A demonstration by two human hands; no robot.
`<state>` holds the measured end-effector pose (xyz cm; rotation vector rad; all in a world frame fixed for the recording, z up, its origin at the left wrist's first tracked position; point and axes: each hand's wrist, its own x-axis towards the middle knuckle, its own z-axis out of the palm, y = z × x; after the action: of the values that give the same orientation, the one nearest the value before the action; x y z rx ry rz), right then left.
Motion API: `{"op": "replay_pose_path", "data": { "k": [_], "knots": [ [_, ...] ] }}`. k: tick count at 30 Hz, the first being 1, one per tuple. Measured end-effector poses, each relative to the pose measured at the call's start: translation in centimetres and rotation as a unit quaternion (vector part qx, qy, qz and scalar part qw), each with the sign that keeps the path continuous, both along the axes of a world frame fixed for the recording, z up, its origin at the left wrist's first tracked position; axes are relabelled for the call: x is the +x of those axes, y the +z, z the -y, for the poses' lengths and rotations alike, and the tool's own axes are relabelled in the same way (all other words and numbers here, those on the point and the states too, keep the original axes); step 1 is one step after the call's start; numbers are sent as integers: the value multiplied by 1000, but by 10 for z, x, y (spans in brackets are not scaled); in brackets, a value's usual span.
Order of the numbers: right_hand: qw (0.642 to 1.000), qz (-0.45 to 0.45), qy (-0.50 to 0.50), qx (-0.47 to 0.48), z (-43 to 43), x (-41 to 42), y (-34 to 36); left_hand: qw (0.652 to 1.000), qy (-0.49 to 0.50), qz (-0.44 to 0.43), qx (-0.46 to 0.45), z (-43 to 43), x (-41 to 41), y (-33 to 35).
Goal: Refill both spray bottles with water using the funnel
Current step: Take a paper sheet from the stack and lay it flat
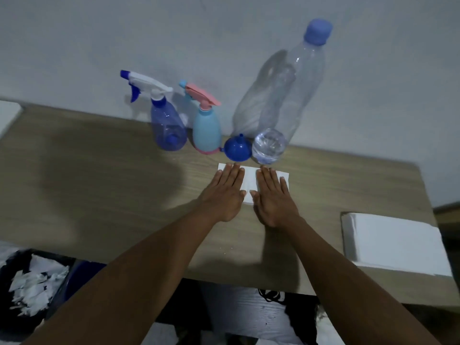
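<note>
Against the wall stand a clear blue spray bottle with a white and blue trigger head and, to its right, a light blue spray bottle with a pink head. A small blue funnel sits mouth down beside them. A tall clear water bottle with a blue cap stands to the funnel's right. My left hand and my right hand lie flat, palms down, on a white tissue in front of the funnel. Neither hand holds anything.
A stack of white tissues lies at the wooden table's right front corner. A dark bin with crumpled paper stands below the front left edge. A white object sits at the far left edge.
</note>
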<state>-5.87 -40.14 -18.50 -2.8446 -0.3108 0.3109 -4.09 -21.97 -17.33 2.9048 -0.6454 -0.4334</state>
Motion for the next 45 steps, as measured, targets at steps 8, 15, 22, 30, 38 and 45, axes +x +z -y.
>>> {"op": "replay_pose_path", "data": {
  "k": [8, 15, 22, 30, 38, 45],
  "knots": [
    [997, 2, -74, 2, 89, -57, 5, 999, -50, -7, 5, 101, -30, -2],
    [993, 7, -116, 4, 87, -102, 3, 995, -93, -4, 21, 101, -59, 5],
    [991, 6, -133, 20, 22, -101, 2, 992, -124, 5, 32, 37, -49, 8],
    [995, 18, -91, 31, -99, -69, 1, 997, -81, 12, 18, -92, -32, 5],
    [999, -4, -4, 45, -226, -35, 0, 999, 4, 28, 27, -227, -31, 2],
    [997, 14, 68, 22, -260, -58, -5, 997, 72, 2, 6, -266, -79, -5]
  ]
}}
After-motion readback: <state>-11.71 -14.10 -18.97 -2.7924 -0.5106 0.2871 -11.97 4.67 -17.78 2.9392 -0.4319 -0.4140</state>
